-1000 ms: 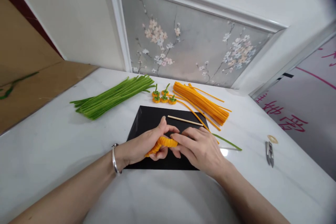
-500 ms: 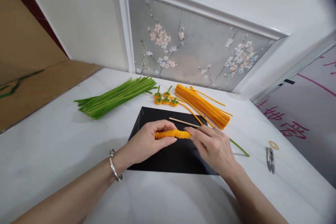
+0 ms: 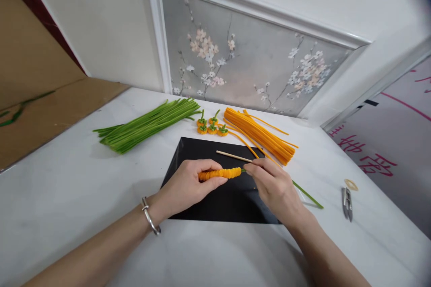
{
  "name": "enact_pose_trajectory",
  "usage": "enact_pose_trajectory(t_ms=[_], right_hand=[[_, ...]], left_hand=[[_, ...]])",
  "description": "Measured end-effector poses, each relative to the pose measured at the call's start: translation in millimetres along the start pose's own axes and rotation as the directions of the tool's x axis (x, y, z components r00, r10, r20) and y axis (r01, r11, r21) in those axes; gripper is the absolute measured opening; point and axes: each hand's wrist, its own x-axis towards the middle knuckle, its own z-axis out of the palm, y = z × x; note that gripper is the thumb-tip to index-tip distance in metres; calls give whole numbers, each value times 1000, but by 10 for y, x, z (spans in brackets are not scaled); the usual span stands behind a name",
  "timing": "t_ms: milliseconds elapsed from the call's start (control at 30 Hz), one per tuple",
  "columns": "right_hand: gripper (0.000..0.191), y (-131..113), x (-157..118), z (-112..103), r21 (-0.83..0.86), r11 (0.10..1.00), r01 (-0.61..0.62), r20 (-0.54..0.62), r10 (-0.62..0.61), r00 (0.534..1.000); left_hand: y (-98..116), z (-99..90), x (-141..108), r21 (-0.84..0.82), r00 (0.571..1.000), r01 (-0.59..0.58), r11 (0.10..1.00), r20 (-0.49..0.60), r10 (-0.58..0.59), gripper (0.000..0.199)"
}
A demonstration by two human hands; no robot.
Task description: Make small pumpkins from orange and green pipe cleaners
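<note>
An orange pipe cleaner coil [image 3: 225, 173], tightly ridged, lies level above the black mat [image 3: 215, 204]. My left hand [image 3: 191, 182] pinches it between thumb and fingers and hides its left end. From the coil's right end a short bit of green pipe cleaner [image 3: 308, 195] comes out. My right hand [image 3: 273, 186] closes its fingertips on that green piece, whose tail shows again beyond the hand at the right. Just behind the right fingers, a thin wooden stick [image 3: 232, 156] rests on the mat.
Behind the mat are a bundle of green pipe cleaners [image 3: 148, 128], several small orange and green pieces [image 3: 212, 128] and a bundle of orange pipe cleaners [image 3: 261, 134]. Thread snips [image 3: 347, 204] and a small tan loop [image 3: 351, 184] lie at right. A framed panel [image 3: 249, 54] borders the back.
My right fingertips have left the orange coil's right end and now grip the green pipe cleaner. A short green length shows between coil and fingers. My left hand keeps its hold.
</note>
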Motion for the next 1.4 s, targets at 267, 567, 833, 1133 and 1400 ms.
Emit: enact_pose_trajectory(t_ms=[267, 567, 833, 1133, 1400], right_hand=[[22, -120, 44, 15, 88, 996, -26, -12, 27, 1000], [35, -59, 5, -8, 162, 984, -76, 95, 61, 994], [16, 68, 1, -107, 195, 971, -139, 168, 106, 980], [18, -52, 9, -75, 107, 994, 12, 94, -22, 995], [19, -36, 2, -40, 100, 995, 23, 85, -32, 996]], left_hand=[[-1, 18, 5, -5, 998, -29, 1000, -56, 28, 18], [-13, 39, -4, 11, 997, -59, 998, -53, 60, 16], [-44, 11, 7, 4, 995, -59, 998, -76, 59, 17], [-29, 59, -13, 48, 988, -131, 990, -70, 135, 10], [-35, 59, -31, -1, 995, -95, 995, 1, 95, 20]])
